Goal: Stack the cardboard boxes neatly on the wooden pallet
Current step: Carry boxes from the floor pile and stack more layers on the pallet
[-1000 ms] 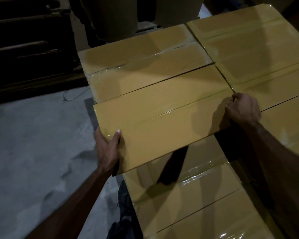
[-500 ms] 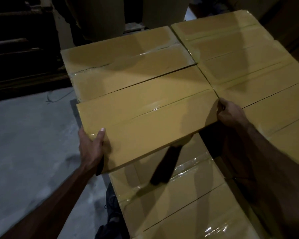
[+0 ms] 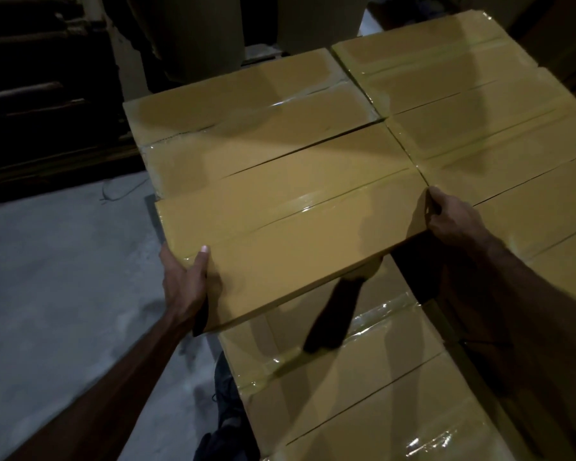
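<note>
A taped brown cardboard box [image 3: 290, 234] lies in the top layer of the stack, its far edge against another box [image 3: 246, 128] of the same kind. My left hand [image 3: 187, 281] grips its near left corner, thumb on top. My right hand [image 3: 453, 217] holds its right end, fingers curled over the edge beside the neighbouring boxes [image 3: 479, 104] on the right. Below and nearer to me, a lower layer of boxes [image 3: 363, 377] shows. The wooden pallet is hidden under the stack.
Grey concrete floor [image 3: 57, 294] lies to the left of the stack. Dark shelving or stacked material [image 3: 40, 94] stands at the back left. Large cardboard pieces [image 3: 197, 28] stand behind the stack. My shoe [image 3: 226, 394] shows by the stack's near left edge.
The box has stayed level with the top layer between my hands. My right hand has shifted slightly along the right end. The camera view has drifted.
</note>
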`<action>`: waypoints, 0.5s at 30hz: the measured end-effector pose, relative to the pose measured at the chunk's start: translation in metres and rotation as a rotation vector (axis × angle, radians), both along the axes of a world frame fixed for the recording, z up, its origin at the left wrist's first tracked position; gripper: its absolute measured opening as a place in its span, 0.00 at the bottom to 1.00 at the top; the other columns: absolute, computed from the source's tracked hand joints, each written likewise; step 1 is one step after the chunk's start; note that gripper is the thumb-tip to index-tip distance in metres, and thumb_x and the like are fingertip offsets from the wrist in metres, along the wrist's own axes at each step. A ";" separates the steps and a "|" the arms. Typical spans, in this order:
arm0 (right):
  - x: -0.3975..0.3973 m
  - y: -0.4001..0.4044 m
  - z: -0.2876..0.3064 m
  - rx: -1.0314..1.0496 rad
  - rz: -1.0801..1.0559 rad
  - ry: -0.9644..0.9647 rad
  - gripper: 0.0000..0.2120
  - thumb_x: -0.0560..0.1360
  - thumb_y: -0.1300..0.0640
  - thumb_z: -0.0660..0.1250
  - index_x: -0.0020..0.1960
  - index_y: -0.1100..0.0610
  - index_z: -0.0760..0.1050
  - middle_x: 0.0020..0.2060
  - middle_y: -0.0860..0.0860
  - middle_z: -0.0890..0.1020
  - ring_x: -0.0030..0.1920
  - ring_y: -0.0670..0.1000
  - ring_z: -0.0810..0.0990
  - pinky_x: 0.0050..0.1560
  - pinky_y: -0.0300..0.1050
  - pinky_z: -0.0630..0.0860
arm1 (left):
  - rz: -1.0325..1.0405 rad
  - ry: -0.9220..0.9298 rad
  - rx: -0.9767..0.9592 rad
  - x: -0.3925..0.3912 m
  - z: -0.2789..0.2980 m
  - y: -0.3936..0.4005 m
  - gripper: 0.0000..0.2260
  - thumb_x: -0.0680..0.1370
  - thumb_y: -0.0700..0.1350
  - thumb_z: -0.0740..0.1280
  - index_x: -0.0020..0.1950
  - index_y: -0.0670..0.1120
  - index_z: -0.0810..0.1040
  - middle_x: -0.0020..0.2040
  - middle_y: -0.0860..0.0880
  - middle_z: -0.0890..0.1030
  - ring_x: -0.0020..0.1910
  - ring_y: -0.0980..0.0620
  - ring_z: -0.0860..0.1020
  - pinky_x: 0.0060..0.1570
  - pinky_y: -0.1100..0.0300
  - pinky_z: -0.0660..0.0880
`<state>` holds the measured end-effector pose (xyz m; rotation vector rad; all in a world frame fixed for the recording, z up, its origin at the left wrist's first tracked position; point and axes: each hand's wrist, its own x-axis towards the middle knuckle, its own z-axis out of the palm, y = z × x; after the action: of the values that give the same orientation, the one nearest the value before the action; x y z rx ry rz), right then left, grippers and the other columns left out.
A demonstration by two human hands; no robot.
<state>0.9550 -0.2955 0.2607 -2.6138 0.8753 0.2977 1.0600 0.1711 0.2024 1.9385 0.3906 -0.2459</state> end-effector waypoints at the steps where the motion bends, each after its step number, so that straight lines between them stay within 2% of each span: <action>1: 0.001 0.000 -0.001 0.000 0.002 0.008 0.24 0.78 0.67 0.64 0.73 0.57 0.69 0.56 0.63 0.80 0.50 0.61 0.76 0.50 0.52 0.71 | -0.002 -0.002 0.002 0.000 0.001 0.000 0.30 0.83 0.54 0.70 0.80 0.50 0.60 0.72 0.46 0.75 0.67 0.43 0.75 0.63 0.49 0.71; 3: 0.002 0.000 -0.002 -0.004 0.007 0.017 0.25 0.79 0.67 0.65 0.74 0.57 0.68 0.57 0.63 0.80 0.50 0.61 0.77 0.51 0.53 0.71 | 0.000 -0.002 0.010 0.000 0.002 0.001 0.29 0.83 0.53 0.70 0.79 0.49 0.61 0.72 0.46 0.75 0.67 0.43 0.75 0.62 0.49 0.71; 7: 0.003 0.001 -0.003 -0.016 0.013 0.014 0.24 0.77 0.66 0.65 0.72 0.57 0.68 0.55 0.64 0.81 0.55 0.69 0.80 0.56 0.60 0.75 | -0.033 -0.005 0.009 0.001 0.003 0.001 0.32 0.82 0.53 0.70 0.81 0.48 0.59 0.73 0.46 0.74 0.69 0.44 0.74 0.67 0.44 0.73; 11: 0.001 0.003 -0.010 -0.012 0.004 0.000 0.20 0.78 0.66 0.65 0.70 0.57 0.68 0.49 0.58 0.77 0.53 0.67 0.80 0.50 0.52 0.70 | -0.051 0.025 0.012 0.011 0.002 0.007 0.33 0.81 0.55 0.72 0.80 0.47 0.61 0.72 0.46 0.75 0.68 0.44 0.75 0.68 0.43 0.73; 15: 0.003 0.007 -0.011 -0.019 -0.001 0.000 0.17 0.78 0.64 0.64 0.65 0.56 0.68 0.51 0.59 0.78 0.49 0.62 0.78 0.51 0.55 0.73 | -0.083 0.009 -0.001 0.036 0.008 0.013 0.35 0.77 0.61 0.72 0.79 0.49 0.64 0.70 0.47 0.77 0.67 0.43 0.77 0.67 0.37 0.75</action>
<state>0.9581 -0.2889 0.2501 -2.6305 0.8830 0.2906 1.0955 0.1836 0.2100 1.9558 0.3166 -0.3090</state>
